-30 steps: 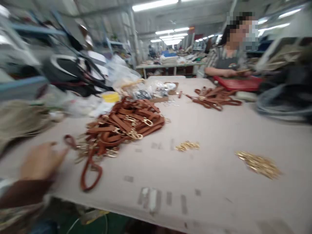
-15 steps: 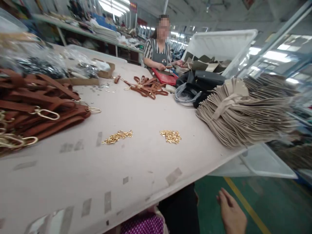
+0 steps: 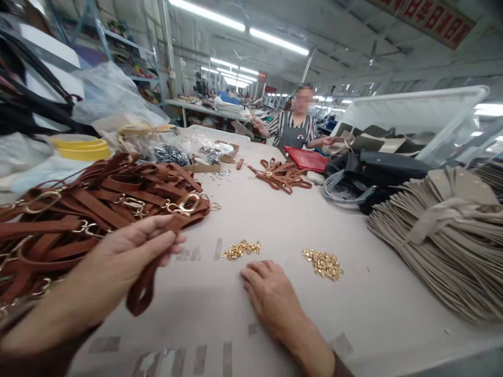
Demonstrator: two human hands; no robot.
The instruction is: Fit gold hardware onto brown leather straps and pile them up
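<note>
My left hand is closed around a brown leather strap, its looped end hanging below my fingers. The hand is raised in front of a big heap of similar brown straps with gold-coloured clasps and rings. My right hand lies palm down on the table, fingers stretched forward and slightly bent, with nothing visible in it. Just beyond its fingertips is a small pile of gold-coloured metal pieces. Another pile of such gold-coloured pieces sits to its right.
At right lies a tied stack of beige pieces, beside black bags. More brown straps lie further back, near a red item. A person stands across the table. Plastic bags of metal parts are at back left.
My left hand has come into view holding a strap. My right hand has moved from beyond the table's right edge to the left gold pile. The view has turned left.
</note>
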